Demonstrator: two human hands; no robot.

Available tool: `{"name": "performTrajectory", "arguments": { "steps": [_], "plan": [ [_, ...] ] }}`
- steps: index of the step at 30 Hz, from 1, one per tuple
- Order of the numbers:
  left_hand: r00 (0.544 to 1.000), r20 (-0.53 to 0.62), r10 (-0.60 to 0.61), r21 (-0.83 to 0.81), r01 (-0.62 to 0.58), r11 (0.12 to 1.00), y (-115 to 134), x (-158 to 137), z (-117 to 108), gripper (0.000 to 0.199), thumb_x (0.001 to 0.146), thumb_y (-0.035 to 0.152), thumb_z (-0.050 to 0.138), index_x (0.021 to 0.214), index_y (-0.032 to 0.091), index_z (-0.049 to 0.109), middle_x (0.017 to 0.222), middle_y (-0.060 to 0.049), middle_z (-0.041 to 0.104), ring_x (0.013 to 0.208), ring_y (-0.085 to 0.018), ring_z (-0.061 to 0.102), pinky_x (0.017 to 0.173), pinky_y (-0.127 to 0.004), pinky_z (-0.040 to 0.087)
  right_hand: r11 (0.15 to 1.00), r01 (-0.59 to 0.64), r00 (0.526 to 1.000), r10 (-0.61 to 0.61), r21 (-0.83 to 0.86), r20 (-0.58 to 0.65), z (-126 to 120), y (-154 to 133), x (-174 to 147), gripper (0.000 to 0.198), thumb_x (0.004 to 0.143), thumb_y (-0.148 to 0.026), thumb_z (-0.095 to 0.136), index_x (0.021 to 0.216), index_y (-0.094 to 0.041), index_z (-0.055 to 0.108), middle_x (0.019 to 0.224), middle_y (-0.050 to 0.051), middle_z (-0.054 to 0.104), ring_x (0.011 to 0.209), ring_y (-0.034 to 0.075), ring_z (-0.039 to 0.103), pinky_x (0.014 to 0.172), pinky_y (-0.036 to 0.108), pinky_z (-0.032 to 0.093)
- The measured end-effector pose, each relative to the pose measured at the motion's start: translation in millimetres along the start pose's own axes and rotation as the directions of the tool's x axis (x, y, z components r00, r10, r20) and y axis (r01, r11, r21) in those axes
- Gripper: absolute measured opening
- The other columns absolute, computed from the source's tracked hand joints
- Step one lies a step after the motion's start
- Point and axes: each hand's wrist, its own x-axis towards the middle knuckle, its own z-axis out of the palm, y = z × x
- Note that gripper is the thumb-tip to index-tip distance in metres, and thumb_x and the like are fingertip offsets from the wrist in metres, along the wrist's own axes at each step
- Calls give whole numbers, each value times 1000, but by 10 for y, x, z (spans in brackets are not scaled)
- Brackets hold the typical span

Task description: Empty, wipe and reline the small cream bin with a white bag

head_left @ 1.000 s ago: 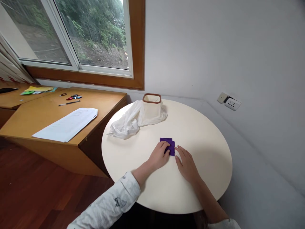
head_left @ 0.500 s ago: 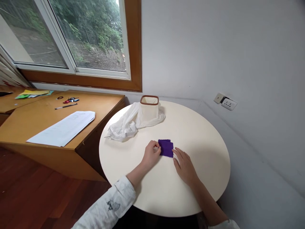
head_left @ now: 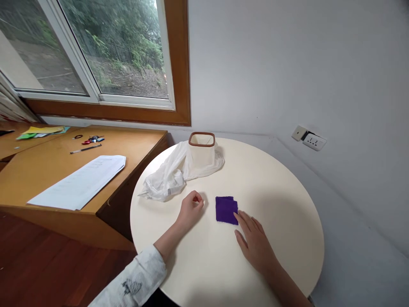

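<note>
The right hand (head_left: 257, 244) rests its fingers (head_left: 246, 221) on purple cloth (head_left: 226, 210)

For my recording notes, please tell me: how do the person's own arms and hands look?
The left arm wears a whitish sleeve with a dark printed motif, ending on the forearm. The left hand and right hand have no visible gloves or rings; the right forearm shows bare.
</note>
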Motion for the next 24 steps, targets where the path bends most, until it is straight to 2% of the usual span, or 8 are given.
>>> {"name": "performTrajectory", "arguments": {
  "steps": [8, 11, 14, 18, 24],
  "plan": [
    [999, 3, -45, -30, 45, 999, -4, -20, -45, 12, 81, 26, 46, 71, 19, 46, 63, 4, 46, 59, -10, 42, 56, -22, 33, 998, 33, 999, -35, -47, -42, 57, 12, -12, 48, 89, -29, 41, 136, -19, 37, 135, 7, 48, 125, 21, 42, 101, 39, 34],
    [998, -15, -61, -26, 60, 998, -1, -29, -56, 9, 78, 22, 46, 69, 19, 44, 61, 4, 44, 58, -10, 41, 55, -22, 32, 996, 66, 994, -71, -66, -78, 65, 20, -22, 50, 88, -27, 42, 136, -17, 35, 136, 8, 46, 127, 22, 39, 100, 40, 35],
    [997, -34, -63, -11, 62, 998, -11, -39, -55, 9, 71, 15, 47, 65, 19, 41, 61, 5, 44, 58, -10, 40, 56, -22, 31, 985, 156, 983, -162, -68, -90, 32, 33, 20, 51, 87, -23, 42, 137, -17, 34, 140, 8, 42, 130, 23, 34, 103, 43, 32],
    [997, -67, -47, 15, 49, 999, -29, -44, -39, 12, 64, 11, 46, 62, 19, 38, 60, 5, 41, 58, -10, 37, 56, -22, 29, 958, 287, 958, -287, -18, 20, -54, 4, 225, 52, 89, -19, 38, 140, -20, 31, 144, 6, 35, 133, 22, 29, 108, 45, 26],
    [994, -95, -49, 51, 54, 997, -36, -32, -36, 15, 62, 10, 46, 62, 20, 34, 61, 5, 39, 58, -10, 35, 56, -23, 28, 946, 286, 937, -310, 152, 164, -74, -74, 592, 46, 94, -29, 29, 139, -22, 33, 145, 4, 33, 134, 20, 29, 109, 46, 25]
  ]
}}
